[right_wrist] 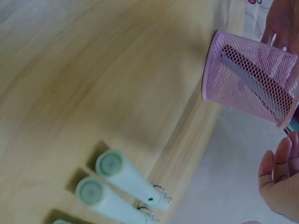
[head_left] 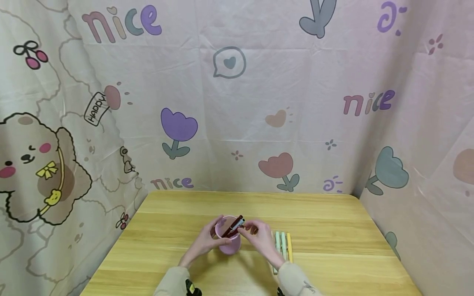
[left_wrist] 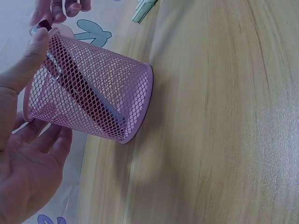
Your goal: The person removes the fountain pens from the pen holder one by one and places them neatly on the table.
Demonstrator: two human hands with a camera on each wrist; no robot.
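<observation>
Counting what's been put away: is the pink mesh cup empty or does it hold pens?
Not empty. The pink mesh cup stands upright on the table with dark pens leaning inside; their exact number cannot be told.

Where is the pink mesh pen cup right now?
In the head view the pink mesh cup stands on the wooden table near its front middle, between the left hand and right hand, left of the pastel pens.

The pen holder (left_wrist: 100, 88) is pink wire mesh. The counter (left_wrist: 224, 116) is light wood grain, smooth, slightly glossy. The backdrop (head_left: 259, 102) is creased, printed matt cloth.
</observation>
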